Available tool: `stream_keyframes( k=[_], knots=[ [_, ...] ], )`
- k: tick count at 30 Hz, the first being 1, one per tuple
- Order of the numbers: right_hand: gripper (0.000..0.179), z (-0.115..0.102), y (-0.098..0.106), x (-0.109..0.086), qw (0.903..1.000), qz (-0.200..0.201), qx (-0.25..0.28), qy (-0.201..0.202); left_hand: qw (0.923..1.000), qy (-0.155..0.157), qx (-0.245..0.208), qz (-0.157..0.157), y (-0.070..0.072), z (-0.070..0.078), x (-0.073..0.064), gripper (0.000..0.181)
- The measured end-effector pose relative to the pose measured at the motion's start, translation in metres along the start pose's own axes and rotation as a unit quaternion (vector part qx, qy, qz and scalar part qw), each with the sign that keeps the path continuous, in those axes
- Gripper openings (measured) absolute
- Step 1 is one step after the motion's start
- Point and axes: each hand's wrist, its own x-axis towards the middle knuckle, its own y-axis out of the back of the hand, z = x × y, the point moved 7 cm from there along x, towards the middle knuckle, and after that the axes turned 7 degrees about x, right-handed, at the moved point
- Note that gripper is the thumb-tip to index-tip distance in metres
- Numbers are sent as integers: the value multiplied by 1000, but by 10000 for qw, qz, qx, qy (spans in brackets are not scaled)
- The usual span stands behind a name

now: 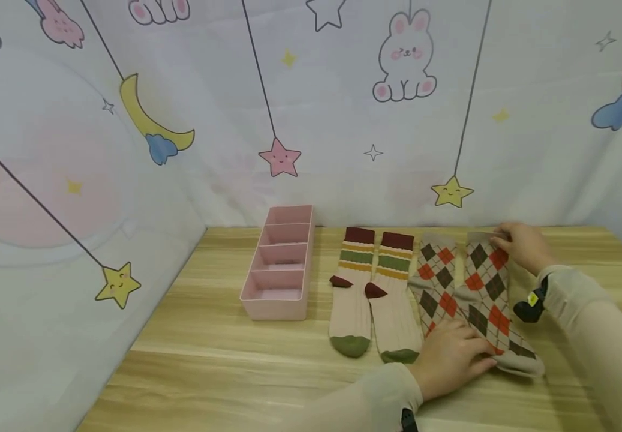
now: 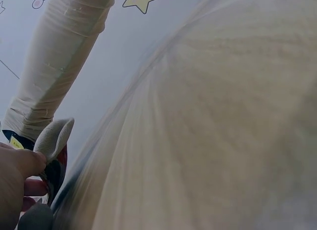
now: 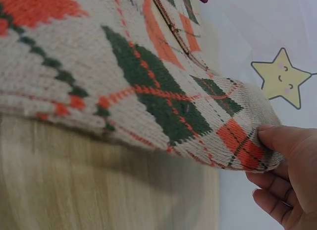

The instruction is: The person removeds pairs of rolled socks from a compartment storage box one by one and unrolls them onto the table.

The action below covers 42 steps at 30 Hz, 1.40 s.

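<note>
Two argyle socks, beige with orange and dark diamonds, lie side by side at the right in the head view. My right hand (image 1: 528, 246) pinches the cuff of the right argyle sock (image 1: 486, 282), thumb on top in the right wrist view. Near the foot end my left hand (image 1: 450, 357) grips the same sock, its grey toe (image 2: 55, 136) sticking up past the fingers in the left wrist view. That hand covers the toe of the left argyle sock (image 1: 437, 270). To their left lie two cream socks (image 1: 351, 306) with maroon cuffs, striped bands and green toes.
A pink box (image 1: 275, 309) divided into several compartments stands left of the socks on the wooden table (image 1: 208, 354). White fabric printed with stars, moons and rabbits (image 1: 405, 57) hangs behind and at the sides.
</note>
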Motion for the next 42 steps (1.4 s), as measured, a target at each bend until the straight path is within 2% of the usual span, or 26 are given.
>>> stream_keyframes(
  k=[6, 12, 19, 27, 36, 42],
  knots=[
    [21, 5, -9, 4, 10000, -15, 45, -4, 9999, -12, 76, -129, -2, 0, 0, 18],
    [19, 6, -17, 7, 10000, -47, 78, 27, 9989, -46, 153, -444, -6, -1, -1, 19],
    [18, 9, -23, 7, 9997, -149, 109, 139, 9981, -34, -3, -616, -9, 0, -2, 16],
    [32, 16, -30, 11, 9991, -413, -64, -54, 9960, 86, -130, -881, -11, -3, -2, 17],
    [40, 15, -23, 8, 9984, -508, -175, -190, 9956, 163, -191, -904, -11, -3, -2, 20],
    [45, 12, -18, 4, 9978, -572, -44, -345, 9959, 236, -230, -839, -9, -6, -3, 19]
  ],
)
